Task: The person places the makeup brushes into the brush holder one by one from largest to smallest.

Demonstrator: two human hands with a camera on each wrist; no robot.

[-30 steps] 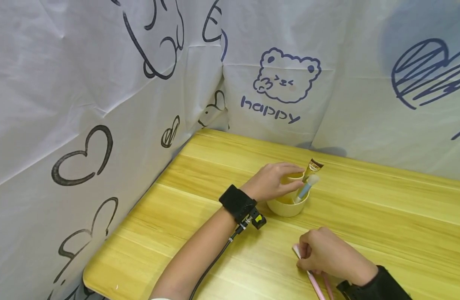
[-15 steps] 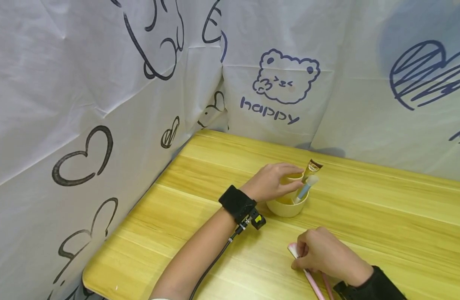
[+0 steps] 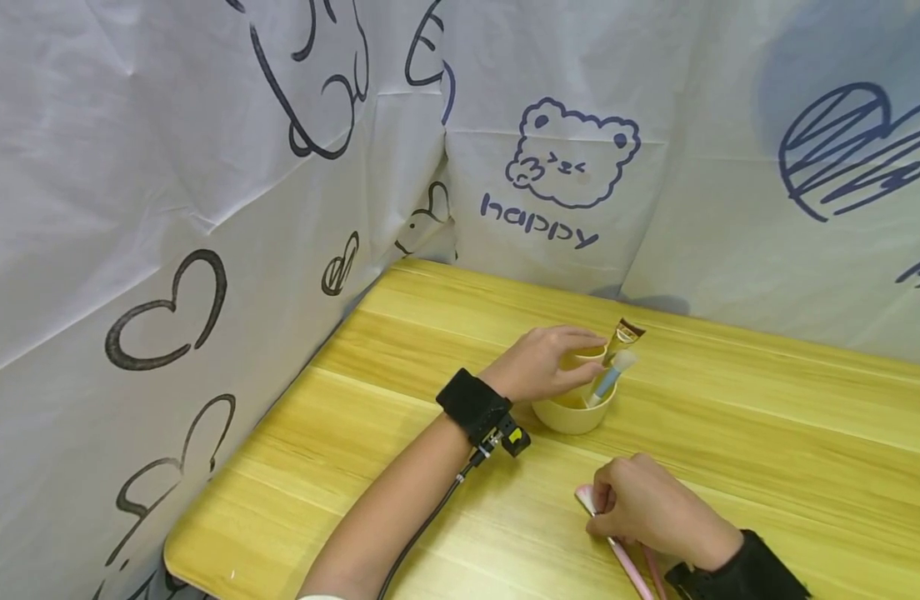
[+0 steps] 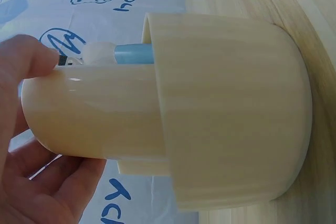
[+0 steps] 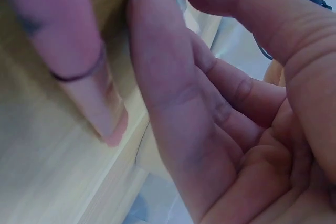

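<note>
A cream pen-holder-like cup [image 3: 572,421] stands on the wooden table, with a narrower cream cylinder [image 4: 94,111] rising from its mouth. My left hand [image 3: 542,362] holds the top of that cylinder, thumb on one side and fingers on the other. Beside it, a blue-handled makeup brush [image 3: 610,382] and a gold-and-brown tube [image 3: 627,333] lean in the cup. My right hand [image 3: 658,508] pinches a pink makeup brush [image 3: 628,568] near its pale-pink bristles, low over the table. A second pink brush [image 3: 653,571] lies alongside; its near end [image 5: 58,24] shows large in the right wrist view.
White sheets with marker drawings [image 3: 572,158] hang behind and to the left of the table [image 3: 400,333]. A black cable [image 3: 430,517] runs from the left wrist strap [image 3: 475,408] along the forearm. The table's rounded corner [image 3: 171,550] is at lower left.
My right hand has shifted slightly left with the pink brush, and more of the bristle end shows beyond the fingers. The left hand keeps its place on the cylinder.
</note>
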